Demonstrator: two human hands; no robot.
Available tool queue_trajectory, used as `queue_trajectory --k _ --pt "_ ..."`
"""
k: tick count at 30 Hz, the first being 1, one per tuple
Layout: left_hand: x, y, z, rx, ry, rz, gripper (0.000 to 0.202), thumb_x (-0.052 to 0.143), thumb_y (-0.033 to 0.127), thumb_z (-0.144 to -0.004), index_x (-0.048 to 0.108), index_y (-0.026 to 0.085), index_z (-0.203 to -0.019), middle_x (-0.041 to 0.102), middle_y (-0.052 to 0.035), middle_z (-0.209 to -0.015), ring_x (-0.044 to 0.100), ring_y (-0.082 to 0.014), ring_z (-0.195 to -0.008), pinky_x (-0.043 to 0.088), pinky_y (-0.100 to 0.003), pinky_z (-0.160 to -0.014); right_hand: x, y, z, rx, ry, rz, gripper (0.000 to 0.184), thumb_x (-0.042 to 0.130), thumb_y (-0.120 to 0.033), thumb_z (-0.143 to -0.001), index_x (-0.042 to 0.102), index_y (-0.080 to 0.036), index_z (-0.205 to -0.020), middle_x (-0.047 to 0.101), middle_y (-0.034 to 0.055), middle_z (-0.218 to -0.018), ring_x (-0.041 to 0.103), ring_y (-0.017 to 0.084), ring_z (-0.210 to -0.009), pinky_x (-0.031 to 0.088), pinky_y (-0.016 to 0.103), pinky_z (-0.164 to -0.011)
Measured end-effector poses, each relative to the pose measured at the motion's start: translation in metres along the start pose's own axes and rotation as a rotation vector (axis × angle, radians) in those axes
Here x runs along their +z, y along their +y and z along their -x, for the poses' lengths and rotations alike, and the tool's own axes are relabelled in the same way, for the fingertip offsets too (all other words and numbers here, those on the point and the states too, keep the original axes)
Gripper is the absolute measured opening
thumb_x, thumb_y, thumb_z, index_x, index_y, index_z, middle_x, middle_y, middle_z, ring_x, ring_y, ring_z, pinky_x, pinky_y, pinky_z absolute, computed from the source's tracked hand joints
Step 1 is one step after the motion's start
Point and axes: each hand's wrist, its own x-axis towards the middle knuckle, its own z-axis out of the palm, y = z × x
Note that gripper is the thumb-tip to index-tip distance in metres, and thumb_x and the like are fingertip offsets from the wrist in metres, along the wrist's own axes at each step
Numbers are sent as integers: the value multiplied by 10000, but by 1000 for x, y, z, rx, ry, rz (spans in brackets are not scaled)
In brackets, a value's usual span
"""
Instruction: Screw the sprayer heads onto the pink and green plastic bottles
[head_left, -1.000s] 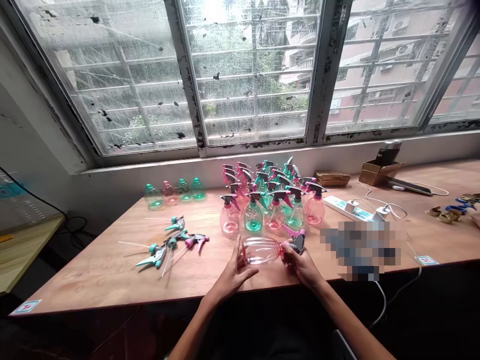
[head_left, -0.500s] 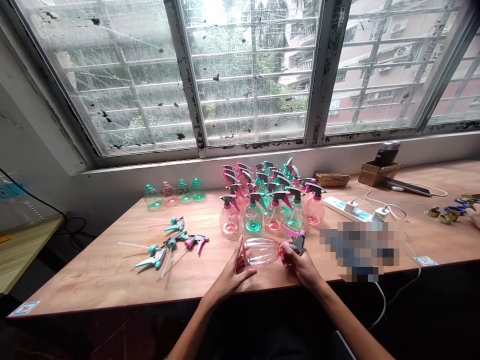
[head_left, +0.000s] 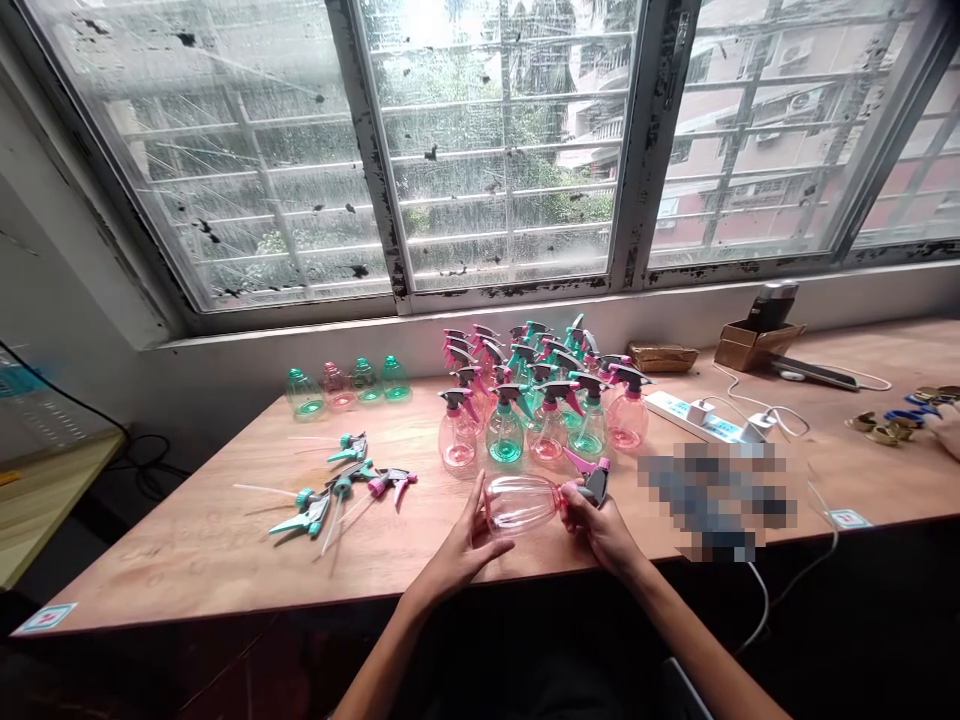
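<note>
A clear pink spray bottle (head_left: 519, 503) lies on its side between my two hands, above the table's front part. My left hand (head_left: 471, 540) cups the bottle's base, thumb below and fingers behind it. At the neck, my right hand (head_left: 596, 525) is closed around the pink collar of the grey and pink spray head (head_left: 597, 482). Just behind stand several pink and green spray bottles (head_left: 506, 437) with heads fitted. To the left, several loose trigger heads (head_left: 341, 490) with thin tubes lie on the wood.
Several headless bottles (head_left: 306, 395) stand at the back left. A white power strip (head_left: 694, 418) with plugs, a brown packet (head_left: 662, 358) and a cardboard box (head_left: 739, 345) are on the right. Another person's hand (head_left: 946, 432) shows at the right edge near gold and blue pieces (head_left: 892, 427).
Another person's hand has come into view at the right edge. My hands and the pink bottle look almost unmoved; the view has shifted very slightly.
</note>
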Motion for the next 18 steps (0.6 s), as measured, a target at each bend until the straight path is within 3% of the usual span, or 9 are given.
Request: queue_trajectory --k 4,9,14,18 --pt "-1 1 -2 -3 -2 21 1076 772 443 -877 35 322 -1652 278 -171 -1688 335 -361 -1531 285 -548 -1237 0 0 0 -5 2 7 417 840 -535 -808 604 -195 -764 616 -11 -602 496 123 -491 340 242 -472" --pt "-2 0 -1 -17 -15 4 1097 817 364 -851 72 301 -1653 445 -188 -1589 476 -355 -1440 356 -553 -1198 -1 1 0 -15 6 5 432 841 -555 -796 600 -200 -746 608 -18 -592 491 120 -480 352 247 -470" --pt "-2 -1 0 4 -5 0 1132 802 347 -865 -20 342 -1644 295 -156 -1684 374 -333 -1515 248 -533 -1253 -1 2 0 -23 -4 13 419 839 -545 -804 606 -201 -747 612 -17 -600 494 120 -478 353 247 -467" --pt "0 0 -1 -5 2 13 1138 796 417 -858 -18 324 -1648 235 -157 -1707 326 -358 -1536 244 -552 -1254 -1 1 0 -28 -13 21 428 841 -548 -799 602 -199 -733 605 -17 -591 486 119 -470 336 247 -458"
